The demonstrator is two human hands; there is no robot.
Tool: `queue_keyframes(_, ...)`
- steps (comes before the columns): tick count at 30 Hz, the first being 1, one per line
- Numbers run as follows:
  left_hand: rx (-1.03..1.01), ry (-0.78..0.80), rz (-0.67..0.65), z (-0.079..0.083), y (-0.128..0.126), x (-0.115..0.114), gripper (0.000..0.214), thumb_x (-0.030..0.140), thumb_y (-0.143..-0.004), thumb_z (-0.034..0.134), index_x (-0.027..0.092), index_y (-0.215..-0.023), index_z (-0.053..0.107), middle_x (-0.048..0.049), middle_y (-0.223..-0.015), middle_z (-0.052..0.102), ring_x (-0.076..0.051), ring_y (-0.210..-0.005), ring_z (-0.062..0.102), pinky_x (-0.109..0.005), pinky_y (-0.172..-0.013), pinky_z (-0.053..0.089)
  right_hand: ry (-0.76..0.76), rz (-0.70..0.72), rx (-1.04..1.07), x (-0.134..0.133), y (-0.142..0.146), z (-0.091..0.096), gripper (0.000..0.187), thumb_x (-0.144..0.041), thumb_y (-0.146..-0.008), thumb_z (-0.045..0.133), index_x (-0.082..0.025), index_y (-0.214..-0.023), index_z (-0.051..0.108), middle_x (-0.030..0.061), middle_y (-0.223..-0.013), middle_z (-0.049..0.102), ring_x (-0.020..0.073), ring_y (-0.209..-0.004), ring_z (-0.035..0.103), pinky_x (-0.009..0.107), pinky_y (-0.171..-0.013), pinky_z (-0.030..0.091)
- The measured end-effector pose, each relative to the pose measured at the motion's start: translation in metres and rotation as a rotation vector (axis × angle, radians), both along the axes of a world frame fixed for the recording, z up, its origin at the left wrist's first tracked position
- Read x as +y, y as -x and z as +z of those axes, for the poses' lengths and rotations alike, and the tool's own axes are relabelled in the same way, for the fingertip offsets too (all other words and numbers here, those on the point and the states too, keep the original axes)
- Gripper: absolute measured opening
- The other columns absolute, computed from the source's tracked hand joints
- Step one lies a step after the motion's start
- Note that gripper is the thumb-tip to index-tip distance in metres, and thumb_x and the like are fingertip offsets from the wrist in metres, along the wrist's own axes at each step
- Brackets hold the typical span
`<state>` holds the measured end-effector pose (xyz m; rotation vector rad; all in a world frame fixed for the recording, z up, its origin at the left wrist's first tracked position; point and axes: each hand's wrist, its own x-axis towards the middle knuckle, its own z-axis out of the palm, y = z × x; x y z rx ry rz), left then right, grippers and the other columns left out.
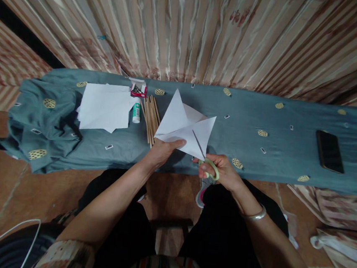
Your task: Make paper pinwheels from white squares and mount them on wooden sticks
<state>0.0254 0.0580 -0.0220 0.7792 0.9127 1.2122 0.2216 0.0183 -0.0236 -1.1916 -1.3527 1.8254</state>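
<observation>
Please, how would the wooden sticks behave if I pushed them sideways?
The wooden sticks look slim and straight, so probably light and fairly stiff. They lie side by side with no visible band, so they may spread apart.

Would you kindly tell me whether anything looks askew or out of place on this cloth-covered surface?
Slightly: the cloth is bunched at the left end but mostly flat elsewhere, and the paper stack has uneven edges. Nothing appears spilled.
</observation>
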Motion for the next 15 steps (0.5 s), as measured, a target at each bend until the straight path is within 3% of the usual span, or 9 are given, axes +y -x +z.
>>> queue_keyframes(6,-0.028,0.042,0.001,0.001,-0.001,0.004,0.052,0.017,-0.053,0.076,0.018,-0.104,0.067,-0.0045,-0.099,0.073,-0.023,-0.098,0.065,-0.038,-0.094,0.047,0.034,0.144,-0.002,0.0,-0.007,0.009,0.054,-0.063,-0.079,0.065,-0.012,-0.099,0.069,0.0066,-0.075,0.072,0.0121,-0.064,0.064,0.023,-0.057,0.047)
queue_keyframes(10,-0.076,0.057,0.019,0.001,-0.001,0.011,0.054,0.016,-0.051,0.077,0.019,-0.103,0.067,-0.004,-0.099,0.073,-0.024,-0.098,0.065,-0.039,-0.091,0.048,0.098,0.247,-0.084,-0.002,-0.026,0.016,0.05,-0.058,-0.077,0.07,-0.014,-0.101,0.068,0.0048,-0.076,0.072,0.0114,-0.062,0.062,0.023,-0.057,0.047)
queue_keyframes(13,-0.09,0.054,0.041,0.003,0.0,0.016,0.053,0.016,-0.05,0.076,0.019,-0.102,0.066,-0.0031,-0.096,0.072,-0.024,-0.098,0.066,-0.04,-0.091,0.049,0.086,0.188,-0.199,-0.004,-0.052,0.016,0.051,-0.054,-0.071,0.076,-0.014,-0.102,0.067,0.0024,-0.073,0.07,0.0115,-0.061,0.061,0.023,-0.056,0.047)
queue_keyframes(15,-0.103,0.049,0.043,0.005,0.001,0.018,0.052,0.015,-0.05,0.076,0.019,-0.102,0.066,-0.0026,-0.095,0.073,-0.024,-0.097,0.067,-0.04,-0.092,0.048,-0.031,0.039,-0.352,-0.004,-0.069,0.011,0.054,-0.057,-0.07,0.075,-0.015,-0.103,0.067,0.0018,-0.071,0.068,0.0132,-0.06,0.06,0.025,-0.054,0.046)
